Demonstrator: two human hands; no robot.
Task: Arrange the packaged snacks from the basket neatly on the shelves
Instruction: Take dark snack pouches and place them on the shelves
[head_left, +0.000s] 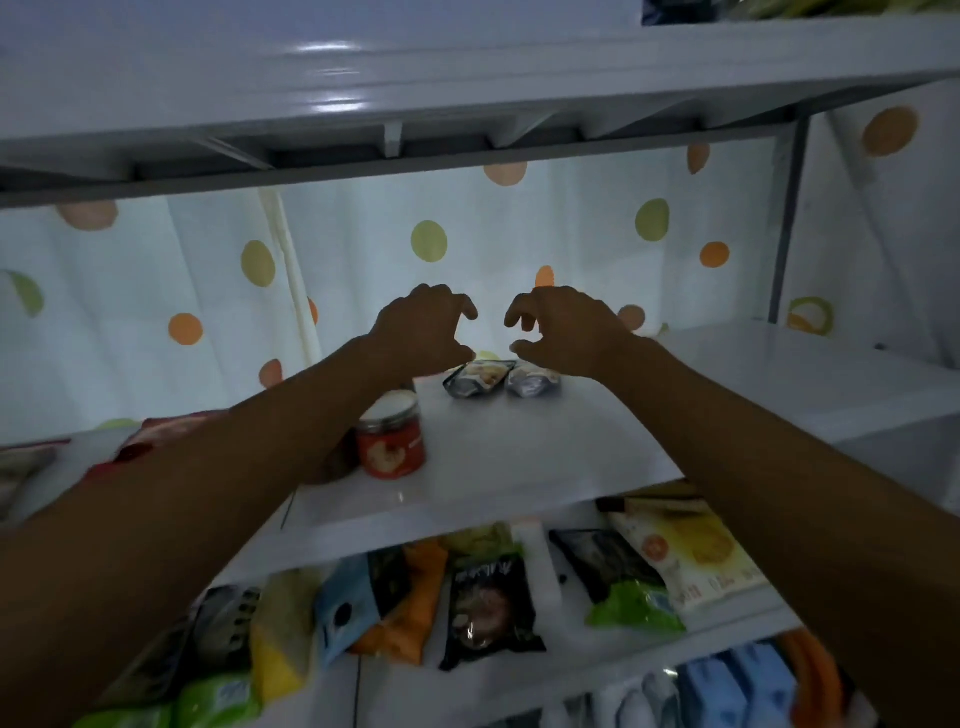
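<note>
Both my arms reach into the middle white shelf (519, 457). My left hand (423, 327) and my right hand (563, 330) hover side by side above two small silver snack pouches (475, 378) (532, 379) lying at the back of the shelf. The fingers of each hand are loosely curled and hold nothing. A red jar with a white lid (389, 436) stands on the shelf just under my left forearm. The basket is out of sight.
The shelf below holds several snack bags, among them a black bag (488, 608), an orange bag (410, 603) and a yellow-white bag (685, 561). A red packet (156, 436) lies at the left. A dotted curtain (363, 249) hangs behind; another shelf (467, 104) is overhead.
</note>
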